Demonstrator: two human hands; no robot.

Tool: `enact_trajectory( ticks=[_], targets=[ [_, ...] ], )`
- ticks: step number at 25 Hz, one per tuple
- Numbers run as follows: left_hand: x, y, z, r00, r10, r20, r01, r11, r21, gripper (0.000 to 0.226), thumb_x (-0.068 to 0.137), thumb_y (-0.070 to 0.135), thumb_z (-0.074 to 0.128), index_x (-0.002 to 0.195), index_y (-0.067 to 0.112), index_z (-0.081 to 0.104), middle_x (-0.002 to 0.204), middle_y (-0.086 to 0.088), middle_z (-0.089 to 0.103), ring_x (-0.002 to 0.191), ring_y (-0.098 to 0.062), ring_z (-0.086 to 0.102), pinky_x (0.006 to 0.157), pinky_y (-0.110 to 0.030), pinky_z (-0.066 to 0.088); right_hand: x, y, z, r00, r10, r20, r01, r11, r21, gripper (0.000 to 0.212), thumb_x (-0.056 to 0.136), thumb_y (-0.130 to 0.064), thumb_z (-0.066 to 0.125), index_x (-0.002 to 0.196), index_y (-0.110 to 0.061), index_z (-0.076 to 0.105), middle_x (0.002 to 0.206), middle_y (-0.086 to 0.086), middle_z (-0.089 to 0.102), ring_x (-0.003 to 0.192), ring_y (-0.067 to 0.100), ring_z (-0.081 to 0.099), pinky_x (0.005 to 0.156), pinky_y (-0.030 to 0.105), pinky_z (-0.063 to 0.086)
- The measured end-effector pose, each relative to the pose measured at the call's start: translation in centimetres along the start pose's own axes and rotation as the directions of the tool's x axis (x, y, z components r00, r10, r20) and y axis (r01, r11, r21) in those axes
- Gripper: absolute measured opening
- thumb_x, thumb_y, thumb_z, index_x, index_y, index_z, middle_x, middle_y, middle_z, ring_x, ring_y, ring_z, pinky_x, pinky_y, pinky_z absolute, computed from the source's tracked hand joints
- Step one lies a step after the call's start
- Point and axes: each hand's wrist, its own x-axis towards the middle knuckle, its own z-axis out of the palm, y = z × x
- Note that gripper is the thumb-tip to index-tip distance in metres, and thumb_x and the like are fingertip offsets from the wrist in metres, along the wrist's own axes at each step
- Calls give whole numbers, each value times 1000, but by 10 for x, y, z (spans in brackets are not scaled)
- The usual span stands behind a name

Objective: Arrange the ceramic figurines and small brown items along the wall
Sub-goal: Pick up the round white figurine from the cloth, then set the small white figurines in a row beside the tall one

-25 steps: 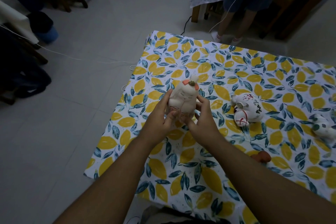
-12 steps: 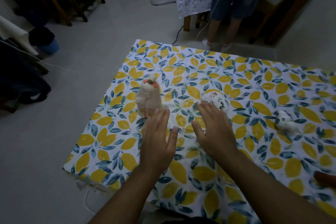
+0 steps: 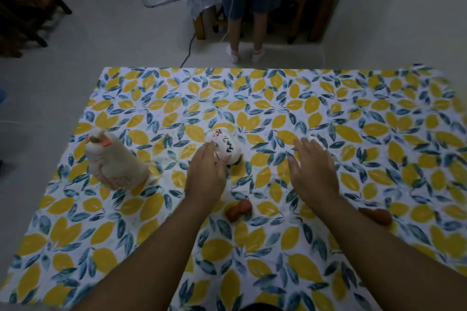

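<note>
**A:** Quick check, where's the tall cat figurine (image 3: 115, 160) now? A second ago you had it up in both hands.

**B:** You've set it down. It stands upright near the left edge of the surface (image 3: 379, 108), and nothing's touching it. So that's one placed.

**A:** And your hands?

**B:** Your left hand (image 3: 206, 175) has moved to the painted round figurine (image 3: 225, 148) mid-surface, grip loose with fingertips touching it, not closed yet. Your right hand (image 3: 313, 171) is spread wide over a small white figurine (image 3: 317, 141), mostly hidden, so I can't tell if there's contact.

**A:** The brown bits?

**B:** One brown item (image 3: 238, 209) lies between your wrists, another brown item (image 3: 377, 216) beside your right forearm. Both are untouched.
</note>
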Motion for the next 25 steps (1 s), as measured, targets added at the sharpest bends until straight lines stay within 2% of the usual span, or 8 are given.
enact_trajectory(
  ticks=[3, 6, 8, 11, 15, 19, 22, 25],
  targets=[
    [25, 1, 12, 990, -137, 14, 138, 987, -86, 67, 102, 43, 46, 154, 7, 26, 159, -15, 33, 147, -30, 28, 118, -47, 28, 29, 30, 0, 991, 136, -14, -136, 991, 17, 49, 108, -31, 38, 154, -15, 39, 162, 11, 36, 151, 29, 27, 121, 49, 25],
    [36, 3, 19, 949, -308, 63, 314, 937, -156, 95, 93, 57, 57, 158, 10, 5, 167, -13, 11, 153, -32, 6, 121, -51, 16, 48, 50, 2, 958, 284, 21, -285, 950, 130, 47, 108, -30, 37, 153, -21, 42, 162, 13, 34, 149, 32, 29, 118, 50, 29],
    [43, 8, 23, 939, -335, 84, 343, 929, -135, 109, 84, 67, 61, 159, 19, -1, 169, -8, 1, 153, -29, -5, 120, -53, 10, 52, 55, 8, 952, 295, 76, -304, 933, 192, 48, 106, -35, 42, 153, -24, 43, 163, 14, 31, 150, 34, 27, 118, 52, 30],
    [54, 21, 31, 973, -229, 22, 230, 959, -165, 110, 79, 64, 70, 158, 32, 0, 168, -5, 7, 153, -29, 3, 118, -56, 18, 53, 46, 17, 976, 194, 100, -215, 931, 294, 51, 102, -35, 57, 150, -25, 47, 162, 14, 32, 148, 36, 29, 114, 54, 35],
    [67, 51, 39, 995, -45, 94, 76, 930, -359, 104, 85, 25, 74, 159, 32, 1, 162, -6, 27, 141, -29, 41, 100, -51, 51, 52, 24, 23, 988, 128, 87, -152, 913, 378, 53, 99, -11, 57, 150, -18, 46, 154, 16, 32, 136, 36, 39, 105, 45, 42],
    [66, 59, 38, 982, 56, 182, 3, 951, -308, 88, 90, 12, 66, 158, 23, 12, 160, -6, 29, 144, -26, 35, 107, -41, 44, 41, 0, 24, 994, 9, 107, -45, 939, 342, 58, 98, -3, 56, 153, -11, 39, 156, 14, 35, 140, 32, 39, 108, 40, 40],
    [40, 38, 20, 991, 3, 137, 33, 964, -264, 73, 89, 6, 62, 152, 21, 31, 156, -3, 37, 144, -21, 34, 108, -31, 37, 27, -35, 33, 982, -131, 133, 78, 935, 347, 62, 97, -9, 61, 154, -11, 38, 151, 10, 41, 133, 27, 46, 102, 40, 50],
    [15, 11, -5, 994, -61, 87, 74, 984, -161, 68, 89, 5, 61, 150, 19, 34, 151, -6, 39, 139, -23, 37, 99, -26, 37, 16, -72, 47, 964, -187, 189, 124, 945, 303, 66, 97, -11, 62, 156, -9, 34, 148, 11, 39, 129, 28, 46, 95, 43, 52]
  ],
)
